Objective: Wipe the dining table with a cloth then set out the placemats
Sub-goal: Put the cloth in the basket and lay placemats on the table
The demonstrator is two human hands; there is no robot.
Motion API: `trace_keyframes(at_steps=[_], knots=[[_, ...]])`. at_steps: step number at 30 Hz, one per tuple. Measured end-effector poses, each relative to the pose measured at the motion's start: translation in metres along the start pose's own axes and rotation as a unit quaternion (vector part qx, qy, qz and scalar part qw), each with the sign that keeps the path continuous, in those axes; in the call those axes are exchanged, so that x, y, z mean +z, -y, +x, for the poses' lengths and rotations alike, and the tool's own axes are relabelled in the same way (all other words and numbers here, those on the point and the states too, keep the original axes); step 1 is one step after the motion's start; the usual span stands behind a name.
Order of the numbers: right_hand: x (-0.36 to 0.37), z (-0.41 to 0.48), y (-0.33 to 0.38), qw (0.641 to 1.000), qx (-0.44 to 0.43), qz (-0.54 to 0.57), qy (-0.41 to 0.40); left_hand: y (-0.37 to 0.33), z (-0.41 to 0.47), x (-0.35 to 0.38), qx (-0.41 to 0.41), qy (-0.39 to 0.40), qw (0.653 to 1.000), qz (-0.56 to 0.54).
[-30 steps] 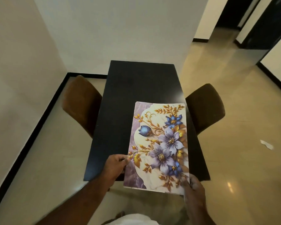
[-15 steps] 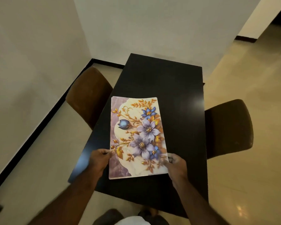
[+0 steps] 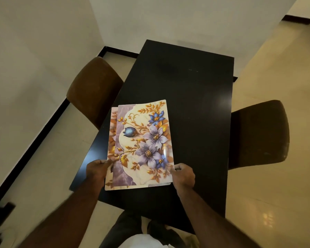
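Note:
A stack of floral placemats (image 3: pixel 141 145), purple and blue flowers with gold leaves on cream, is held over the near half of the black dining table (image 3: pixel 183 83). The top mat is offset to the right, so the left edge of a lower placemat (image 3: pixel 111 140) shows. My left hand (image 3: pixel 97 169) pinches the stack's left edge near its lower corner. My right hand (image 3: pixel 183 174) grips the lower right corner. No cloth is in view.
A brown upholstered chair (image 3: pixel 93 92) stands at the table's left side and a darker chair (image 3: pixel 259 133) at its right. White walls close the far and left sides. Glossy cream floor lies to the right. My legs show below the table's near edge.
The view has swung and moved closer to the table. The top placemat has slid right off the stack, exposing the left edge of the mat beneath. Both hands keep their hold.

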State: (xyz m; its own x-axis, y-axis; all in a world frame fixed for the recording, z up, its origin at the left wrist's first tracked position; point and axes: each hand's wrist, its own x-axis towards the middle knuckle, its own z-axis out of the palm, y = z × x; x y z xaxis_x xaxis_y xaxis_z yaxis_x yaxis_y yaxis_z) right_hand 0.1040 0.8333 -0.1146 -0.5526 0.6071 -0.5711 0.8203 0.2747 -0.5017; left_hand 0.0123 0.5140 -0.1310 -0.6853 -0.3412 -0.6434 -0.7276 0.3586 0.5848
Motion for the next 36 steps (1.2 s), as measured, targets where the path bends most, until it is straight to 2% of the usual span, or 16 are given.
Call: trace_keyframes(at_steps=[5, 9, 11, 14, 18, 21, 24, 27, 32, 36], knots=[[-0.005, 0.002, -0.011, 0.999, 0.020, 0.046, -0.001, 0.013, 0.016, -0.014, 0.007, 0.005, 0.991, 0.135], [-0.020, 0.008, -0.022, 0.995, 0.000, 0.097, 0.028, -0.005, -0.015, -0.010, 0.090, -0.128, 0.971, 0.183], [-0.031, 0.007, -0.029, 0.990, 0.002, 0.141, 0.027, -0.021, -0.024, 0.002, 0.130, -0.083, 0.972, 0.179], [-0.046, 0.010, -0.043, 0.972, 0.022, 0.233, 0.013, -0.042, -0.036, 0.034, 0.161, 0.056, 0.982, 0.081], [-0.071, 0.023, -0.054, 0.943, 0.052, 0.328, -0.035, -0.072, -0.050, 0.080, 0.225, 0.103, 0.968, 0.043], [-0.094, 0.039, -0.061, 0.930, 0.050, 0.353, -0.087, -0.097, -0.054, 0.117, 0.218, 0.118, 0.969, 0.012], [-0.118, 0.063, -0.065, 0.935, 0.045, 0.327, -0.131, -0.120, -0.059, 0.149, 0.246, 0.130, 0.960, 0.029], [-0.136, 0.095, -0.069, 0.947, 0.039, 0.278, -0.157, -0.137, -0.061, 0.178, 0.293, 0.127, 0.942, 0.106], [-0.147, 0.139, -0.068, 0.976, 0.023, 0.144, -0.163, -0.149, -0.058, 0.219, 0.276, 0.113, 0.937, 0.184], [-0.137, 0.153, -0.074, 0.981, 0.033, 0.045, -0.187, -0.147, -0.054, 0.238, 0.291, 0.063, 0.932, 0.207]])
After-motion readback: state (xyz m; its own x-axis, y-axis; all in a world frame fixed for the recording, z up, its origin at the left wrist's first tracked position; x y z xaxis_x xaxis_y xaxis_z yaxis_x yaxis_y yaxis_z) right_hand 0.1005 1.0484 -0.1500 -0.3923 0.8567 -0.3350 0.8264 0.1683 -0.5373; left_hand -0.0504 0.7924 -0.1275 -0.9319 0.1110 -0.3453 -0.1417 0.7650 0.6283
